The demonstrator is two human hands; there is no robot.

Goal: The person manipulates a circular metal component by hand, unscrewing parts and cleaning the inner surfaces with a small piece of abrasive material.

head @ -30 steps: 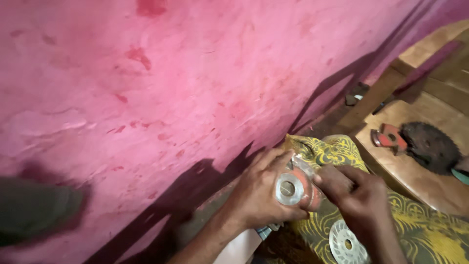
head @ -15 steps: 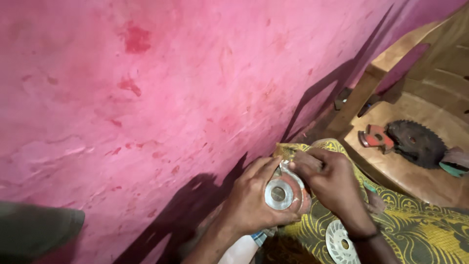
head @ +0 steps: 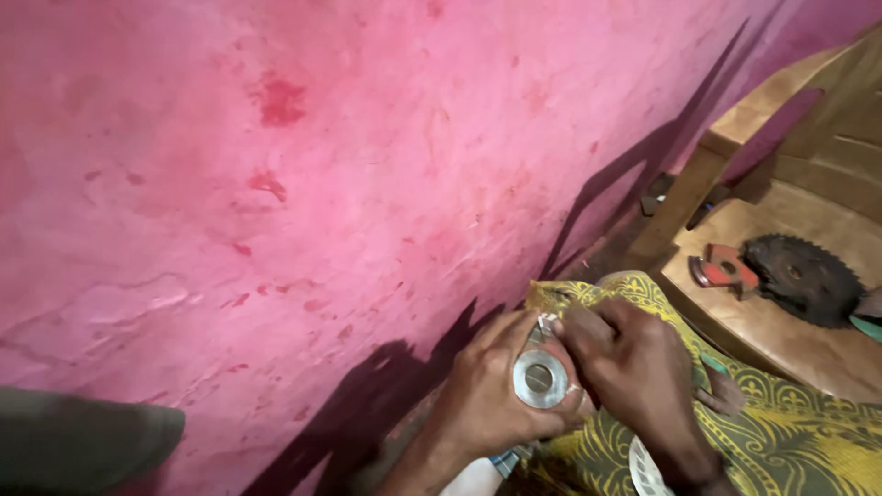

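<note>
Hands met low in the frame, close to a pink wall; the left hand was curled around a round metal part, a silvery disc with a hole at its middle, its fingers wrapped over the top edge and its thumb below; the right hand came in from the other side, fingers bent and pressed together against the same part, its fingertips just beside the disc's rim; whether it truly pinched the part or only touched it could not be told. The metal part sat between both hands, above a yellow and green patterned cloth that lay over the person's lap; a second pale disc rested on that cloth, just below the right wrist and partly hidden by it. Well apart, to the right, a wooden chair stood near the wall; on its seat lay a dark toothed saw blade, and just beside the blade a small red and grey piece; shadows of the arms fell across the wall.
</note>
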